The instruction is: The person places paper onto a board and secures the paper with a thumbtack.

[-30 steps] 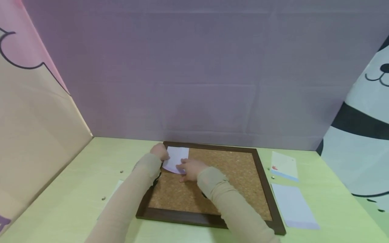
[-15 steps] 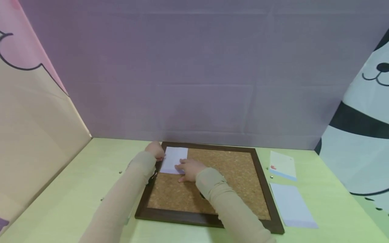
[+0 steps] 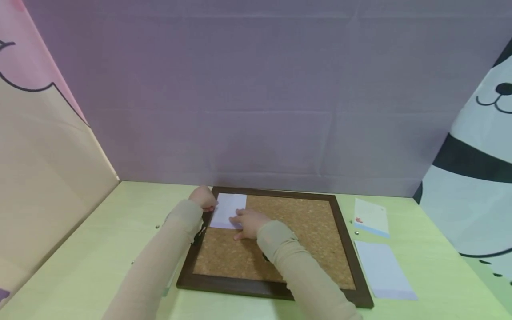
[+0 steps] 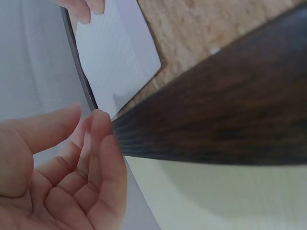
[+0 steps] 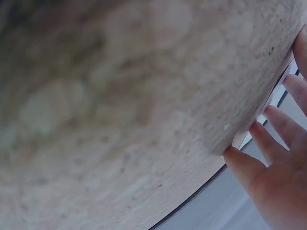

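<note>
A corkboard [image 3: 298,235] in a dark brown wooden frame [image 3: 232,285] lies on the table. On its upper left corner rests a white sheet of paper [image 3: 225,208] with a lilac strip along the lower edge. My right hand [image 3: 253,222] lies at the sheet's lower right part, fingers spread and pressing it to the cork. My left hand [image 3: 202,198] is at the frame's left side near the top corner. In the left wrist view, the left hand's fingers [image 4: 103,177] are loosely bent with tips at the wood, the thumb apart; nothing shows between them.
Right of the board lie a cream card [image 3: 372,217] with a blue edge and another lilac-edged sheet [image 3: 385,270]. Small metallic pins [image 3: 357,233] sit on the table on both sides. A purple-grey cloth backdrop [image 3: 256,98] stands behind the table.
My left hand has moved left off the sheet onto the frame's side. The sheet's curved lower edge now lies flat and straight. My right hand has stayed on the paper.
</note>
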`<state>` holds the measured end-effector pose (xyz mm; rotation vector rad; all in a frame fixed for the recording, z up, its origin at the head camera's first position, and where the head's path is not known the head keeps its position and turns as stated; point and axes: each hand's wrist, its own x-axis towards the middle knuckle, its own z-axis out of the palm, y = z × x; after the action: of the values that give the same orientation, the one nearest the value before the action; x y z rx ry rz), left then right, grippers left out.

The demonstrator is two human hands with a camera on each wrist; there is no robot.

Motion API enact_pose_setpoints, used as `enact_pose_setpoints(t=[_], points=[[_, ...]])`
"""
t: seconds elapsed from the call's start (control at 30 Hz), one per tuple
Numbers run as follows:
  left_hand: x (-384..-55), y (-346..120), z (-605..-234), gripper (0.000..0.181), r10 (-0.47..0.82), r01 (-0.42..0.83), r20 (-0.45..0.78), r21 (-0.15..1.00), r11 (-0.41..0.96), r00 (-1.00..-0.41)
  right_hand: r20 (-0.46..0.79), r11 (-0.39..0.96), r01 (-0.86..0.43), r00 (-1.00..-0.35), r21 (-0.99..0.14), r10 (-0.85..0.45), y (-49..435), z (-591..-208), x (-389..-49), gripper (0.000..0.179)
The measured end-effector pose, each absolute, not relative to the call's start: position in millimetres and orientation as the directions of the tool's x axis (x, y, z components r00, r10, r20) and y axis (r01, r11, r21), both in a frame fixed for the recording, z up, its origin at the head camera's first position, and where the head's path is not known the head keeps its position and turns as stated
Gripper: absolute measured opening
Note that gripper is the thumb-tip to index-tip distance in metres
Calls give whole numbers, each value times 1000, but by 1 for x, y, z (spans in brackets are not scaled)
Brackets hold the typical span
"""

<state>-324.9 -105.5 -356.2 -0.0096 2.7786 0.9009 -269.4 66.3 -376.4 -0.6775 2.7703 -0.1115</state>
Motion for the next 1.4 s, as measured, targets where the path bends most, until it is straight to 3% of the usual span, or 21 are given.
enact_pose_setpoints(t=[0.53, 0.77, 1.4], points=[[-315, -117, -362, 16, 161, 15, -139, 710, 704, -977, -247, 877, -456, -842, -152, -480, 69, -373, -269, 60], [-315, -139, -364, 18, 186, 75, -101, 655, 752, -977, -260, 877, -453, -837, -162, -481, 67, -374, -269, 60], [-314, -164, -371, 22, 153, 25, -162, 603, 797, -975, -250, 876, -454, -840, -161, -481, 67, -374, -267, 60]])
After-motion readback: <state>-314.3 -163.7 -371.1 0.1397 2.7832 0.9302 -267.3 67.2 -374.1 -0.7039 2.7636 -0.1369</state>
